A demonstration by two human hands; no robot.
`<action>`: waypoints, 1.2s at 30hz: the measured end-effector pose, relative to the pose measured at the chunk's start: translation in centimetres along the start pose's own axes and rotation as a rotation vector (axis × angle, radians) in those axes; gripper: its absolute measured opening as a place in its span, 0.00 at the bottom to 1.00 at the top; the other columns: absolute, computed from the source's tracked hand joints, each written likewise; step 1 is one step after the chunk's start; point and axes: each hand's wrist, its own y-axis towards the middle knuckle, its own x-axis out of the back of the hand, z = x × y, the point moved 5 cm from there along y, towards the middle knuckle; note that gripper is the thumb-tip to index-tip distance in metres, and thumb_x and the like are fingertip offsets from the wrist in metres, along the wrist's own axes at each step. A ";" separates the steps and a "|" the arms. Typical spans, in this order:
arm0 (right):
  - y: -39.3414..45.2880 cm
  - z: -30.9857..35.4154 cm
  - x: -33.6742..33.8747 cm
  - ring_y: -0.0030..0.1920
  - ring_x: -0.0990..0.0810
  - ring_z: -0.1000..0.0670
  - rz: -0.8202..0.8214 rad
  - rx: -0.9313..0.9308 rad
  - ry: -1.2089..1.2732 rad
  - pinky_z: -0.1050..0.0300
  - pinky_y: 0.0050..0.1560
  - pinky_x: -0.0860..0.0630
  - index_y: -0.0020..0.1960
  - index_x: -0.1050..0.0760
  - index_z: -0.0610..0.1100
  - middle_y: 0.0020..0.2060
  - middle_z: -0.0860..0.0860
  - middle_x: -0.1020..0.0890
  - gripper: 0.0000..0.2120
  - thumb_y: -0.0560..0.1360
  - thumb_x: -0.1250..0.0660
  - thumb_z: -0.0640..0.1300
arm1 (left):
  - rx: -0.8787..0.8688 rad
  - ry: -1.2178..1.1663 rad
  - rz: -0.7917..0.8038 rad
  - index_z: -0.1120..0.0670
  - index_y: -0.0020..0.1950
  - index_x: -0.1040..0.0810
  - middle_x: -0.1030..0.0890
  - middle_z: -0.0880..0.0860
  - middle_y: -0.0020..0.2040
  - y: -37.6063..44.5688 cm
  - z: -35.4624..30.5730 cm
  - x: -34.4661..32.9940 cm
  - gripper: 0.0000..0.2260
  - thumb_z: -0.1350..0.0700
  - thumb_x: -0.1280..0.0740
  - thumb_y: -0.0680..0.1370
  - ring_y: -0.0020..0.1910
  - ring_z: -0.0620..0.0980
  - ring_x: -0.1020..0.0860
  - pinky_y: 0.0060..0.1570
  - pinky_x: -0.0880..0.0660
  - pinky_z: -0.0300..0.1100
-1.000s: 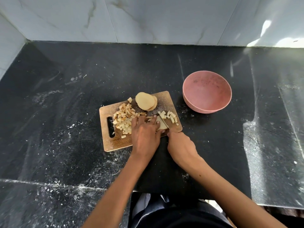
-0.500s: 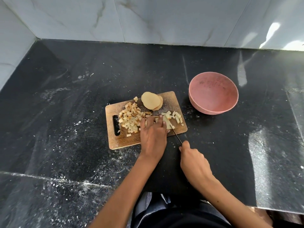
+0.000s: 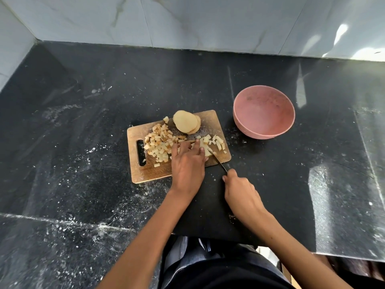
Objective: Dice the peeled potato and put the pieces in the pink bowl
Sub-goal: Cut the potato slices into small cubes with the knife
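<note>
Left hand (image 3: 187,163) pins potato slice (image 3: 205,148) on board (image 3: 145,174); right hand (image 3: 239,190) grips knife (image 3: 218,162).

A worn wooden cutting board (image 3: 145,174), its grain scored, is laid on a polished black stone counter (image 3: 83,122) dusted with pale specks. A matt pink bowl (image 3: 245,122), seemingly plastic, is seen beside glossy veined marble-look wall tiles (image 3: 187,21). Moist, pale cut faces are shown by the potato slices (image 3: 185,122).

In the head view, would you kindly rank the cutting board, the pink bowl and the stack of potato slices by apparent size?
1. cutting board, widest, though the left hand hides part of it.
2. pink bowl, clearly smaller than the board.
3. stack of potato slices, smallest by far.
</note>
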 end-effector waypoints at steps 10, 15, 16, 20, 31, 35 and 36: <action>0.9 0.2 1.2 0.40 0.23 0.45 -0.023 0.069 0.135 0.52 0.39 0.29 0.47 0.35 0.44 0.41 0.45 0.22 0.12 0.83 0.49 0.50 | 0.024 -0.092 -0.062 0.55 0.44 0.14 0.15 0.52 0.50 -0.2 0.2 0.5 0.03 0.59 0.24 0.71 0.49 0.58 0.21 0.57 0.40 0.50; 1.1 0.8 2.1 0.39 0.23 0.44 -0.074 0.119 0.140 0.51 0.37 0.29 0.48 0.34 0.44 0.38 0.45 0.23 0.11 0.83 0.49 0.50 | 0.061 -0.148 -0.045 0.53 0.43 0.13 0.15 0.52 0.50 -0.1 0.7 0.5 0.02 0.58 0.25 0.71 0.50 0.57 0.21 0.57 0.40 0.49; 1.5 1.2 2.0 0.40 0.23 0.42 -0.068 0.127 0.127 0.51 0.38 0.28 0.49 0.34 0.44 0.39 0.44 0.23 0.11 0.83 0.49 0.50 | 0.067 -0.153 -0.030 0.52 0.42 0.14 0.15 0.52 0.50 -0.1 0.7 0.5 0.02 0.58 0.23 0.70 0.49 0.58 0.21 0.56 0.40 0.49; 2.7 2.0 1.7 0.46 0.21 0.39 -0.049 0.103 0.079 0.49 0.44 0.26 0.56 0.32 0.42 0.45 0.40 0.21 0.13 0.83 0.49 0.49 | 0.098 -0.159 0.010 0.51 0.41 0.14 0.15 0.51 0.51 0.0 0.7 0.6 0.04 0.58 0.22 0.68 0.49 0.57 0.21 0.56 0.41 0.48; 3.3 1.9 1.9 0.45 0.22 0.40 -0.038 0.098 0.033 0.48 0.44 0.25 0.58 0.34 0.43 0.44 0.42 0.21 0.12 0.83 0.49 0.50 | 0.142 -0.181 0.016 0.51 0.42 0.14 0.16 0.50 0.52 -0.2 0.7 0.7 0.06 0.57 0.21 0.67 0.50 0.57 0.21 0.56 0.40 0.49; 3.4 2.1 2.0 0.46 0.22 0.40 -0.043 0.102 0.024 0.48 0.45 0.25 0.58 0.34 0.42 0.45 0.42 0.21 0.12 0.83 0.49 0.49 | 0.141 -0.169 0.031 0.51 0.42 0.14 0.16 0.50 0.53 -0.2 0.7 0.7 0.05 0.56 0.22 0.68 0.50 0.57 0.21 0.56 0.39 0.50; 3.4 2.2 1.9 0.46 0.22 0.40 -0.038 0.103 0.015 0.49 0.45 0.25 0.58 0.34 0.42 0.46 0.41 0.21 0.12 0.83 0.49 0.49 | 0.141 -0.164 0.036 0.51 0.42 0.14 0.16 0.50 0.53 -0.2 0.7 0.6 0.05 0.56 0.22 0.68 0.50 0.57 0.22 0.56 0.39 0.51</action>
